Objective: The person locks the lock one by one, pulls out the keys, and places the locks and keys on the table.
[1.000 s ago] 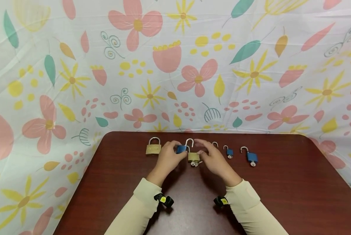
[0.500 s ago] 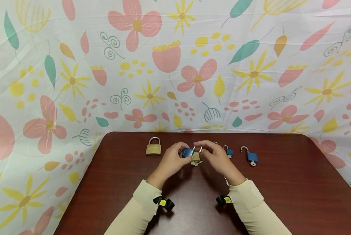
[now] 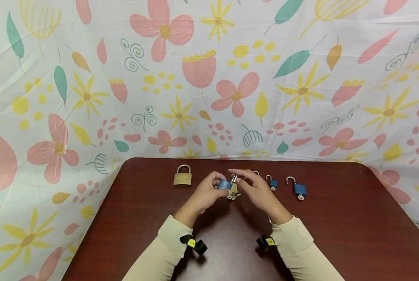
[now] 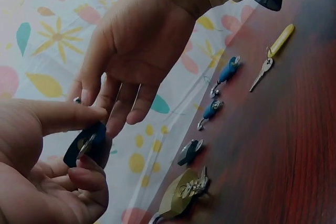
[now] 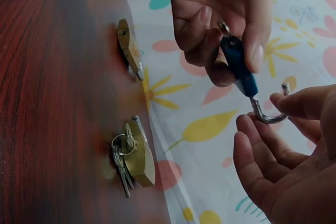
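My left hand grips the body of a blue padlock above the table, fingers and thumb around it. A key sticks out of the padlock's bottom in the left wrist view. Its silver shackle is swung open and points toward my right hand. In the right wrist view the thumb of that hand lies over the shackle, with the index finger against its curve, pinching it. Just beyond both hands a brass padlock with several keys on a ring rests on the table, partly covered in the head view.
A closed brass padlock sits at the left. Right of my hands lie a small blue padlock and a larger blue one, both open with keys in. A key with a yellow tag is on the table. Floral cloth hangs behind.
The blue padlock has turned from shackle-up to shackle pointing rightward, and has shifted slightly right in my left hand. My right fingers have come onto the shackle.
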{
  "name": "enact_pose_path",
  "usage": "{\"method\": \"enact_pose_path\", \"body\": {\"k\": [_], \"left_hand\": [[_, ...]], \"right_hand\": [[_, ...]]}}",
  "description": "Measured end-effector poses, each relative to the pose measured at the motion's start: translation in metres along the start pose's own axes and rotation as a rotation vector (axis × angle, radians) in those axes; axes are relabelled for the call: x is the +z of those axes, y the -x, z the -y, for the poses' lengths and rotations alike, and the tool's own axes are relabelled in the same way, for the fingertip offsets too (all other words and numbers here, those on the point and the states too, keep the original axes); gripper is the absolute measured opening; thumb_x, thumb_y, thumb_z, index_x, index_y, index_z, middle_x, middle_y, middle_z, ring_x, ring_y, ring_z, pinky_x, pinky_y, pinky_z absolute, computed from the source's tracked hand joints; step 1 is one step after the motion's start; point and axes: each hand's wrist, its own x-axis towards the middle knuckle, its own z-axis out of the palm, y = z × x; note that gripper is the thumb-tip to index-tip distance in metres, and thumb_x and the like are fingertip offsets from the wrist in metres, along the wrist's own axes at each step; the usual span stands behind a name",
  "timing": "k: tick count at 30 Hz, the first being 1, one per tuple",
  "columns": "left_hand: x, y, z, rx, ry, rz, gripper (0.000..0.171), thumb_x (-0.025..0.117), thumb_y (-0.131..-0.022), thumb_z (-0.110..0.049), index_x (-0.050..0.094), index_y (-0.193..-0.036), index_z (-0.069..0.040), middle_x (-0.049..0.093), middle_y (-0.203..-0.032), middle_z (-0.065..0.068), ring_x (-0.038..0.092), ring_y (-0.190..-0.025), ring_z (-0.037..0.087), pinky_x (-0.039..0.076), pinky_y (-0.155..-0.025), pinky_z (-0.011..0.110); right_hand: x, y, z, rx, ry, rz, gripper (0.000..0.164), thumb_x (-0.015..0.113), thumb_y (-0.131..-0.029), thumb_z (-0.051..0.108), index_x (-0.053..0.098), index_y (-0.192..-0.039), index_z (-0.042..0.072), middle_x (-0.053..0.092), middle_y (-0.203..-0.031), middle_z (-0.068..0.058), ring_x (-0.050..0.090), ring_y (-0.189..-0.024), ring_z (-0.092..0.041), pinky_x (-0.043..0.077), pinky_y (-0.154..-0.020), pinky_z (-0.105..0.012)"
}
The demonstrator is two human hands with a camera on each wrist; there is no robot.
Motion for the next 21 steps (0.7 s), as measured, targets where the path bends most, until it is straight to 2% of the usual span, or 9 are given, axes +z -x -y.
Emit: {"method": "enact_pose_path", "body": {"k": [6, 9, 11, 14, 17, 21], "left_hand": [[0.0006, -0.0007, -0.0015, -0.017, -0.052, 0.038, 0.035, 0.074, -0.087, -0.010, 0.065, -0.119, -0.001, 0.065, -0.109, 0.013, 0.060, -0.090, 0.016, 0.057, -0.083, 0.041], [0.0003, -0.0009, -0.0014, -0.008, -0.050, 0.057, 0.028, 0.073, -0.088, -0.009, 0.067, -0.114, -0.001, 0.065, -0.104, 0.010, 0.059, -0.086, 0.015, 0.056, -0.083, 0.045], [-0.0001, -0.0012, -0.0005, -0.003, -0.023, 0.073, 0.025, 0.071, -0.090, -0.009, 0.066, -0.114, -0.001, 0.064, -0.106, 0.011, 0.060, -0.088, 0.017, 0.057, -0.082, 0.042], [-0.0011, -0.0010, 0.0006, -0.020, 0.066, 0.122, 0.026, 0.066, -0.095, -0.005, 0.061, -0.120, -0.001, 0.063, -0.116, 0.023, 0.068, -0.094, 0.030, 0.061, -0.081, 0.040], [-0.0022, -0.0003, 0.0014, -0.045, 0.141, 0.159, 0.028, 0.062, -0.097, -0.001, 0.058, -0.125, -0.002, 0.058, -0.124, 0.034, 0.071, -0.098, 0.039, 0.062, -0.079, 0.037], [-0.0045, 0.0003, 0.0005, -0.024, 0.134, 0.173, 0.024, 0.060, -0.098, -0.002, 0.059, -0.123, 0.001, 0.061, -0.120, 0.035, 0.071, -0.095, 0.038, 0.062, -0.079, 0.033]], "right_hand": [[0.0020, -0.0004, 0.0020, 0.016, 0.048, -0.006, 0.036, 0.047, -0.109, 0.022, 0.058, -0.143, 0.023, 0.059, -0.123, -0.011, 0.052, -0.091, -0.021, 0.048, -0.073, -0.030], [0.0029, -0.0007, 0.0048, 0.029, 0.071, -0.006, 0.037, 0.046, -0.109, 0.018, 0.057, -0.144, 0.018, 0.059, -0.121, -0.012, 0.054, -0.088, -0.017, 0.051, -0.074, -0.029], [0.0036, -0.0008, 0.0063, 0.033, 0.075, -0.007, 0.037, 0.045, -0.109, 0.015, 0.057, -0.144, 0.015, 0.059, -0.121, -0.014, 0.055, -0.091, -0.016, 0.053, -0.077, -0.028], [0.0041, -0.0001, 0.0068, 0.033, 0.078, -0.006, 0.037, 0.045, -0.109, 0.014, 0.057, -0.144, 0.015, 0.059, -0.119, -0.016, 0.057, -0.094, -0.018, 0.055, -0.081, -0.026], [0.0040, 0.0008, 0.0050, 0.017, 0.087, -0.015, 0.035, 0.048, -0.108, 0.018, 0.060, -0.141, 0.020, 0.061, -0.116, -0.012, 0.057, -0.095, -0.022, 0.055, -0.080, -0.027], [0.0022, 0.0016, 0.0018, -0.010, 0.089, -0.036, 0.031, 0.053, -0.107, 0.027, 0.065, -0.135, 0.025, 0.065, -0.115, -0.004, 0.059, -0.100, -0.023, 0.053, -0.080, -0.029]]}}
